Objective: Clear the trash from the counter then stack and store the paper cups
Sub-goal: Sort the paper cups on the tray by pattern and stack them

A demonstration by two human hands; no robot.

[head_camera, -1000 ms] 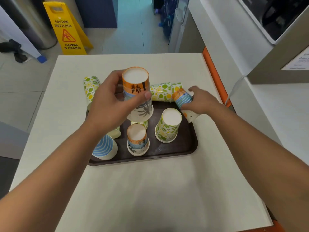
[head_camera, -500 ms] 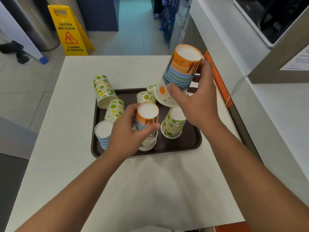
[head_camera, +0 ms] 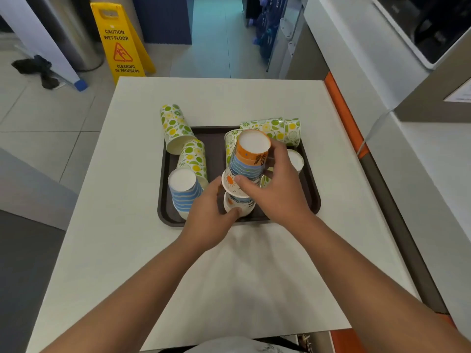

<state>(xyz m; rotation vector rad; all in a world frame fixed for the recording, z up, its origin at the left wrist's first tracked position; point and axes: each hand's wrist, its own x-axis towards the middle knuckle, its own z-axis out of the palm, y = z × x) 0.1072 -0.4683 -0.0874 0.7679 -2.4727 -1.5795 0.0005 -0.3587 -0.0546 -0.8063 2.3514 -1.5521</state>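
A dark brown tray (head_camera: 216, 138) on the white table holds several paper cups. My right hand (head_camera: 277, 189) grips an upside-down orange-and-blue sun cup (head_camera: 248, 161), set over the top of a shorter stack (head_camera: 238, 203) that my left hand (head_camera: 207, 215) holds at its base near the tray's front edge. A blue-striped cup (head_camera: 184, 191) stands upside down at the front left. Two green-lemon cups (head_camera: 175, 128) (head_camera: 193, 156) lie on their sides at the left. More lemon cups (head_camera: 276, 128) lie nested at the back right.
The white table (head_camera: 254, 263) has bare surface in front of the tray. An orange-edged counter (head_camera: 341, 108) runs along the right side. A yellow wet-floor sign (head_camera: 119, 39) stands on the floor beyond the table's far edge.
My right hand brought the sun cup down from up high onto the stack held by my left hand. My left hand slid lower on that stack.
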